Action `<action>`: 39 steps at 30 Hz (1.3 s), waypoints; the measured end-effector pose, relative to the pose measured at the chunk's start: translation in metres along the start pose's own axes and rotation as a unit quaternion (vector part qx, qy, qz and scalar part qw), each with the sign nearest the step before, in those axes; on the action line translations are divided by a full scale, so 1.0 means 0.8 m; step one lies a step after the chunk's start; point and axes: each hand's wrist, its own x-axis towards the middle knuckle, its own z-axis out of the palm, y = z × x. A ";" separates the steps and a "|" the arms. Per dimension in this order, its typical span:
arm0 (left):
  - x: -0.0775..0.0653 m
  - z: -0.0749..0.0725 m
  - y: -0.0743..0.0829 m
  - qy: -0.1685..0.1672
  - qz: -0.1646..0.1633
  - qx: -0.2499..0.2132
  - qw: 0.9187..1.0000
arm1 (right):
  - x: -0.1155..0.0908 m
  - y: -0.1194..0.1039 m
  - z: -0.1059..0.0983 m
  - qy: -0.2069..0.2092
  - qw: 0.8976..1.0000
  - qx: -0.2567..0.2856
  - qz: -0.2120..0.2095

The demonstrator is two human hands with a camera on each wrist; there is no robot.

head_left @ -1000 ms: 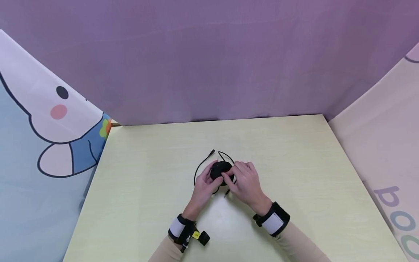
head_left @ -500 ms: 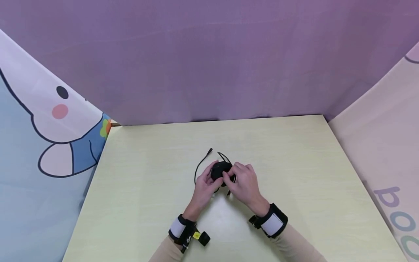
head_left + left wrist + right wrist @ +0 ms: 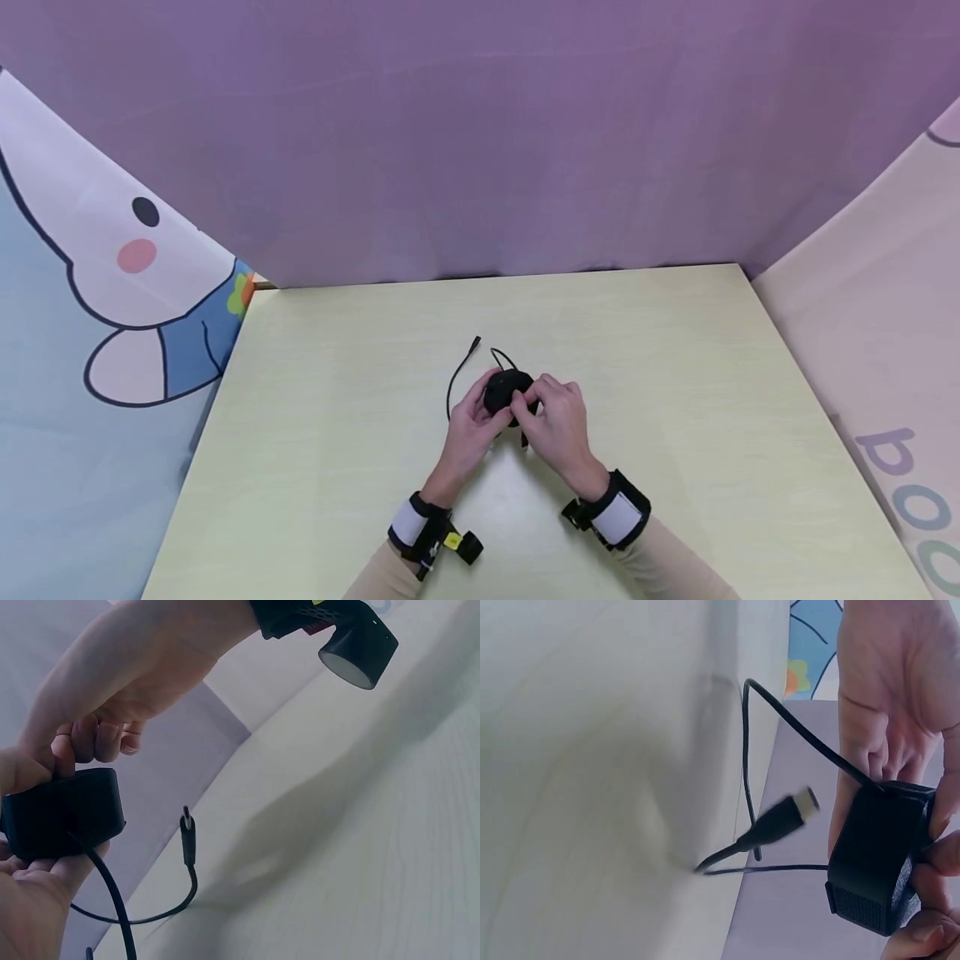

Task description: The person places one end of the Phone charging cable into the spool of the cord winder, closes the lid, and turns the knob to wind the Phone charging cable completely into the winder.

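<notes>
A black rounded device (image 3: 506,388) with a thin black cable (image 3: 802,735) is held between both hands over the middle of the table. My left hand (image 3: 467,432) grips its left side, fingers behind and thumb in front. On the other side, my right hand (image 3: 558,421) pinches the right edge between thumb and fingers. In the right wrist view a USB-C plug (image 3: 780,817) dangles below the device. From the left wrist view, a plug (image 3: 188,836) hangs on a curved length of cable, and the device (image 3: 64,814) shows its flat side, where the cable emerges.
Under the hands lies a pale wooden table (image 3: 337,375). A purple curtain (image 3: 480,150) stands along its back edge, with printed panels (image 3: 150,267) on the sides. Both wrists wear black straps with small cameras (image 3: 469,547).
The far cable end and the cable loop have shifted left. My right wrist has moved slightly left and toward the body, and its fingers still pinch the device; my left hand barely moved.
</notes>
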 end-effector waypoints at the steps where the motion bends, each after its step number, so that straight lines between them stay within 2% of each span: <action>1: 0.000 0.000 0.000 0.001 -0.001 0.000 1.000 | 0.000 0.000 0.000 0.001 1.000 0.001 0.005; 6: 0.000 0.001 0.000 0.002 -0.003 0.003 1.000 | -0.002 0.000 0.001 0.000 1.000 0.004 0.025; 14: 0.002 0.002 0.003 0.002 -0.018 0.012 1.000 | -0.001 0.003 -0.003 -0.017 1.000 0.005 0.013; 17: 0.004 0.002 0.003 0.004 -0.022 0.014 1.000 | -0.002 0.009 -0.004 -0.023 0.999 -0.018 -0.014; 21: 0.004 0.000 0.001 0.002 -0.023 0.017 1.000 | -0.001 0.019 -0.007 -0.019 0.996 -0.043 -0.071; 26: 0.005 -0.002 0.000 -0.003 -0.022 0.014 1.000 | 0.004 0.027 -0.014 -0.048 0.991 -0.032 -0.119; 32: 0.004 -0.004 0.001 -0.013 -0.031 0.012 0.999 | 0.009 0.035 -0.023 -0.099 0.978 -0.048 -0.178; 39: 0.002 -0.005 0.002 -0.013 -0.036 0.020 0.999 | 0.018 0.047 -0.037 -0.140 0.950 -0.107 -0.259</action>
